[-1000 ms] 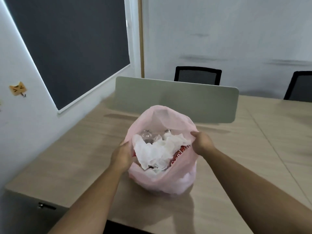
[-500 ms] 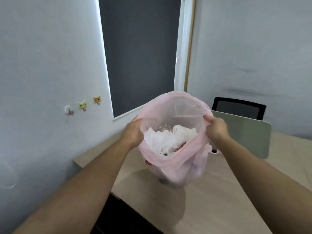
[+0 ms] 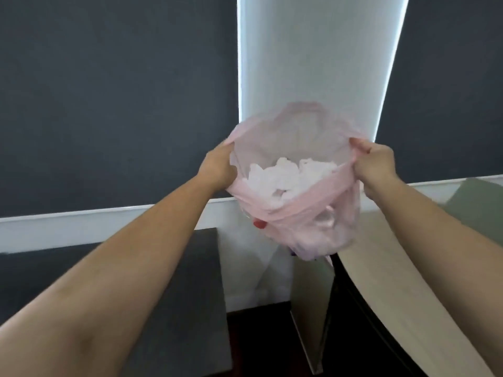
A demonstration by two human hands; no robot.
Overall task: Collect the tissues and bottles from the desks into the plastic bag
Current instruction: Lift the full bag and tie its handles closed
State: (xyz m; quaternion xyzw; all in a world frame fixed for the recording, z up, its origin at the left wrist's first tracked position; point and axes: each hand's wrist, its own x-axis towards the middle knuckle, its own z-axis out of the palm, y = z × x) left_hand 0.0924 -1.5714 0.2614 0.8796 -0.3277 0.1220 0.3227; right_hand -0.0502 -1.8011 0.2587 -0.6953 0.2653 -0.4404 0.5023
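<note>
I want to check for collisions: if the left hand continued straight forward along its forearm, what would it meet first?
Probably the dark window blind or the white sill under it. The left hand grips the pink bag rim, nothing else ahead; depth is unclear.

I can read no text anywhere. The pink plastic bag [image 3: 313, 213] I hold is unprinted where it shows, and the small red patch [image 3: 259, 223] seen through its side is too blurred to show any letters. The tissues [image 3: 285, 178] inside are plain white, and the dark blinds [image 3: 109, 91] behind carry no sign.
</note>
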